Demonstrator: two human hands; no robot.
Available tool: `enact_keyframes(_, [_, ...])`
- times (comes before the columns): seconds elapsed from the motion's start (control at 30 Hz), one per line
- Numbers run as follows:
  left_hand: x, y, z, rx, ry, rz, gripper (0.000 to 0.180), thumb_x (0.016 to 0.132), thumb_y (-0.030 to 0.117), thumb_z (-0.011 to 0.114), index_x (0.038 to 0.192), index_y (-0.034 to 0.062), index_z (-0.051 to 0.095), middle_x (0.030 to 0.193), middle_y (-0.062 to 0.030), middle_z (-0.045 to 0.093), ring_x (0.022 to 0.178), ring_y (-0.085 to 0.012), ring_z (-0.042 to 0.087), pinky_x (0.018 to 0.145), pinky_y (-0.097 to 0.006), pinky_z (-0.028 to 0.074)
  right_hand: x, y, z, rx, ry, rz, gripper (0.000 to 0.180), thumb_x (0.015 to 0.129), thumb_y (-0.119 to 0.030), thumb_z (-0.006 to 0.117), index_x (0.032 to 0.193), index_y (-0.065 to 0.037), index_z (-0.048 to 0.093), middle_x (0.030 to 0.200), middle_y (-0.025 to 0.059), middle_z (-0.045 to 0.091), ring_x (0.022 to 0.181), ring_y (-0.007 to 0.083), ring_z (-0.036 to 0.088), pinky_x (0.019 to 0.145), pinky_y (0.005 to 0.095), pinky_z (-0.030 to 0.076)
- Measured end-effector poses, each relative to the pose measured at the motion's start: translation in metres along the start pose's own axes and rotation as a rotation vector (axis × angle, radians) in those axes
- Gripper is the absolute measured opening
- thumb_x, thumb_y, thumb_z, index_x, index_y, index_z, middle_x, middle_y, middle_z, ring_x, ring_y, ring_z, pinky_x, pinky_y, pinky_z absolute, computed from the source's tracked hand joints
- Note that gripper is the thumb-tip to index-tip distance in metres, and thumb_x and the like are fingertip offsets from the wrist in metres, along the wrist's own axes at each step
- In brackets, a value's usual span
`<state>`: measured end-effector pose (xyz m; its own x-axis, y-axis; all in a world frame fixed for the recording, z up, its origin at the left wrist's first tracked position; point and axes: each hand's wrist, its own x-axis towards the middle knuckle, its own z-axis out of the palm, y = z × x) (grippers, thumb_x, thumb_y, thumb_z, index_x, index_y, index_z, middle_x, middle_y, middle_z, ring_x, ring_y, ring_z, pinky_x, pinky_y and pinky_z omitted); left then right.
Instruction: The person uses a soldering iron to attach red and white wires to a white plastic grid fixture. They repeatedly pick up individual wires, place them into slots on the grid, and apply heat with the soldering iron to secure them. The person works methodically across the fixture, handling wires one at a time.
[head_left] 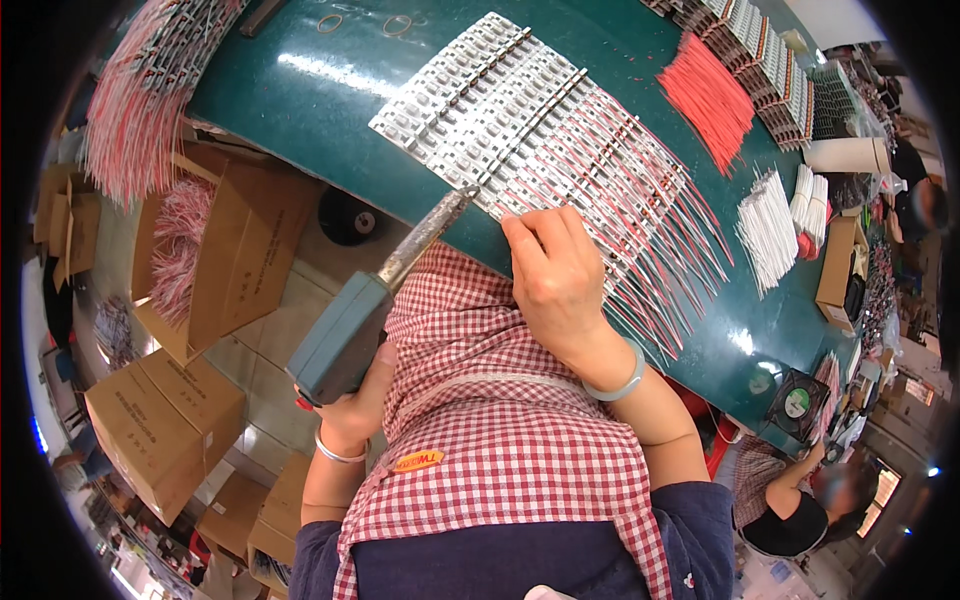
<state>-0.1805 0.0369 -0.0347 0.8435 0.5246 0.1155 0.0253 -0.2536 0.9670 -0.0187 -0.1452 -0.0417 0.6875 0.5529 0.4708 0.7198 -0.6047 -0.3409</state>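
My left hand (pixel 358 408) is closed around the handle of a teal soldering gun (pixel 345 325). Its long, stained metal barrel points up and to the right, the tip at the near edge of an array of small silvery boards (pixel 455 100). Just right of the tip, my right hand (pixel 555 275) is in a pinch at the same edge; whatever lies between its fingertips is too small to make out. Red and white wires (pixel 660 240) fan out from the right half of the array toward the lower right. On the left half no wires show.
Red wires (pixel 705 100) and white wires (pixel 768 230) lie in bundles on the green table (pixel 300 110). Stacked boards (pixel 750 65) stand at the far right, wired boards (pixel 160 90) at the far left. Cardboard boxes (pixel 165 430) sit left. A small fan (pixel 797 402) and another person (pixel 800 500) are right.
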Motion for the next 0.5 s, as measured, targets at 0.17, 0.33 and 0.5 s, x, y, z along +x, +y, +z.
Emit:
enact_keyframes(0.17, [0.014,0.007,0.009,-0.170,0.056,-0.117,0.041,0.080,-0.008,0.064,0.119,-0.0065,0.054,0.098,-0.0160,0.065,0.056,-0.0134,0.057,0.047,-0.024,0.044,0.008,0.011,-0.014,0.004,0.068,0.017,0.024,0.077,-0.004,0.068,0.100,0.000,0.067,0.093,0.0080,0.061,0.085,0.0254,0.058,0.067,0.0364,0.047])
enact_keyframes(0.33, [0.038,0.013,0.027,-0.342,0.141,-0.191,0.050,0.080,-0.009,0.061,0.128,-0.0058,0.047,0.104,-0.0211,0.065,0.053,-0.0136,0.054,0.046,-0.024,0.043,0.009,0.042,-0.028,-0.193,-0.035,0.040,0.021,0.076,-0.017,0.075,0.090,-0.005,0.067,0.095,0.0041,0.062,0.100,0.0239,0.056,0.090,0.0434,0.039])
enact_keyframes(0.5, [0.049,0.008,0.041,-0.349,0.129,-0.158,0.049,0.079,-0.010,0.060,0.127,-0.0065,0.048,0.103,-0.0212,0.065,0.052,-0.0135,0.053,0.046,-0.024,0.043,0.010,0.046,-0.031,-0.205,-0.075,0.037,0.020,0.077,-0.020,0.076,0.091,-0.008,0.068,0.098,0.0006,0.064,0.101,0.0220,0.057,0.094,0.0452,0.037])
